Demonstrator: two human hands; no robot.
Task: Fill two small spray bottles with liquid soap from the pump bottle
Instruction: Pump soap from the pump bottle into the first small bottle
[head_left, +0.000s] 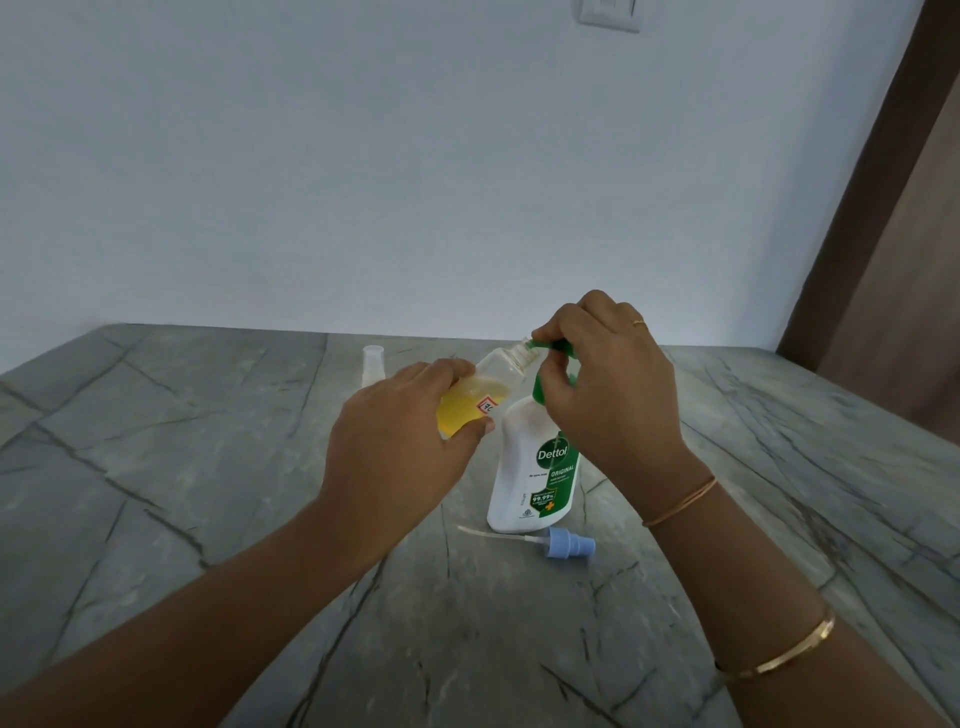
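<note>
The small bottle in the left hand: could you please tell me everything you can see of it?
The small clear plastic bottle is uncapped, its threaded neck bare, about half full of yellow liquid, with a red-and-white diamond label. The left hand grips its lower end, tilting its mouth up to the green pump head, which the right hand holds.

Dead centre of the frame, the white pump bottle (524, 467) stands upright, green Dettol label facing out. The right hand (602, 384) curls over its green pump head. Just left of it, the left hand (405, 441) grips the small spray bottle (485, 395), clear, uncapped and tilted, partly filled with yellow liquid, its open neck right at the green spout. A blue spray head (569, 543) lies on its side just below the pump bottle. The second spray bottle (373, 366) stands capped further up, left of centre.
</note>
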